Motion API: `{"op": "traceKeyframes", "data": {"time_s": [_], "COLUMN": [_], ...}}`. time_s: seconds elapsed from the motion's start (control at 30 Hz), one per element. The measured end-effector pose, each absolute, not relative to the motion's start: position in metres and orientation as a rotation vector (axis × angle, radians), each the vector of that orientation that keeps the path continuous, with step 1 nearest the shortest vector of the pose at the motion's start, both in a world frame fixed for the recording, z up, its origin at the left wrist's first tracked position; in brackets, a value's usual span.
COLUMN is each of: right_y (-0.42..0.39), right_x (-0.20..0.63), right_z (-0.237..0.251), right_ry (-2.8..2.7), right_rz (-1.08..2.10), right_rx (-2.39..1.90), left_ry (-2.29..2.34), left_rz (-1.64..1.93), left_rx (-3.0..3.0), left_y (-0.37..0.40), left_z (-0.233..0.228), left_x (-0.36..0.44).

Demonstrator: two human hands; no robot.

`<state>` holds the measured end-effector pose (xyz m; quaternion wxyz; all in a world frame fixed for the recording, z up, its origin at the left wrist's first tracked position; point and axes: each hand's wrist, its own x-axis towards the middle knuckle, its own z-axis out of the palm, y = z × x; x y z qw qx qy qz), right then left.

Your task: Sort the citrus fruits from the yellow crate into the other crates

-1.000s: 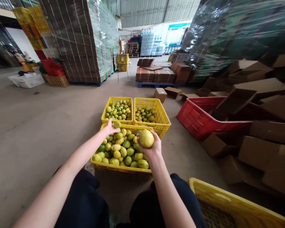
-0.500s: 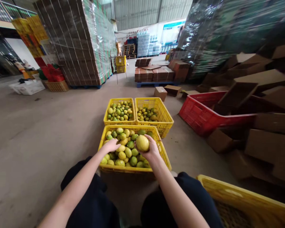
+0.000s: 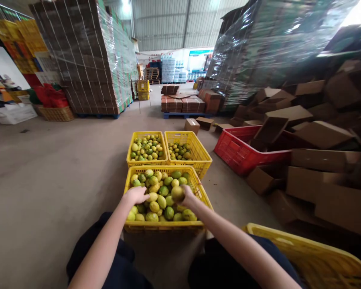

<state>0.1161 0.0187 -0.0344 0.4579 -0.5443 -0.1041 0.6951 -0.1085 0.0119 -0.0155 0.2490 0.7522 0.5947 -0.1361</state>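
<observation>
A yellow crate (image 3: pixel 165 225) full of yellow and green lemons (image 3: pixel 161 200) stands right in front of me. My right hand (image 3: pixel 187 196) grips a large, roundish yellow lemon (image 3: pixel 177 194), slightly blurred, low over the right half of the pile. At the crate's left side, my left hand (image 3: pixel 135 195) reaches over the rim with fingers stretched out, its tips against a yellow lemon (image 3: pixel 152 197). Some of its fingers are hidden behind the hand.
Behind it stand two more yellow crates, a fuller left one (image 3: pixel 147 162) and a lower-filled right one (image 3: pixel 203 160). A red crate (image 3: pixel 243 158) and heaped cardboard boxes (image 3: pixel 315 180) lie to the right. Another yellow crate (image 3: pixel 303 245) sits by my right knee.
My right hand has lowered the lemon towards the pile and turned over, its back now more upward. My left hand stays by the same lemons. The view has tilted up and shifted right.
</observation>
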Motion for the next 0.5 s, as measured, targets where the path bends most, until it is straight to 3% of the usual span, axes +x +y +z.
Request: {"op": "traceKeyframes", "data": {"time_s": [0.13,0.23,0.5], "right_y": [0.106,0.132,0.079], "right_x": [0.152,0.171,0.189], "right_z": [0.037,0.052,-0.051], "right_ry": [-0.326,-0.413,-0.708], "right_rz": [1.403,1.286,1.360], "right_rx": [-1.364,-1.431,-1.911], "left_ry": [1.628,1.633,1.623], "left_rz": [-0.369,-0.374,-0.356], "left_rx": [2.053,2.048,2.071], "left_y": [0.012,0.011,0.010], "left_z": [-0.011,-0.008,-0.010], "left_x": [-0.110,-0.111,-0.112]}}
